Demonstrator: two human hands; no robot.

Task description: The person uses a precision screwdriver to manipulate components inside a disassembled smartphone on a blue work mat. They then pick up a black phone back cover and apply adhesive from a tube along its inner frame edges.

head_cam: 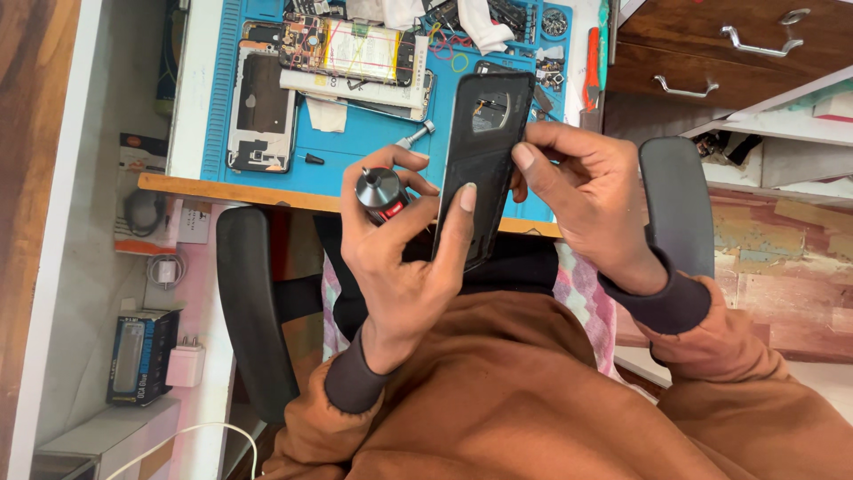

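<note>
We see one black phone back cover (pixel 480 169) held upright over the lap, its upper half above the near edge of the table (pixel 178 184), its lower end hanging past that edge. The right hand (pixel 591 200) closes on the cover's right edge, thumb pressed on the inner face. The left hand (pixel 400 240) wraps one small electric screwdriver (pixel 382 196) in its fingers while its thumb lies against the cover's left edge.

Left of the cover and beyond it, the blue work mat (pixel 373 147) carries one opened phone body (pixel 351 49) showing its battery, and one phone frame (pixel 260 111) further left. Just left of the cover's top lies one metal bit (pixel 415 135), with bare mat around it. Two chair armrests (pixel 253 302) flank the cover, leaving open room between them. Far left of the cover, below the table edge, sits one white charger plug (pixel 185 364). Right of the cover stand two drawers (pixel 711 53), with two handles.
</note>
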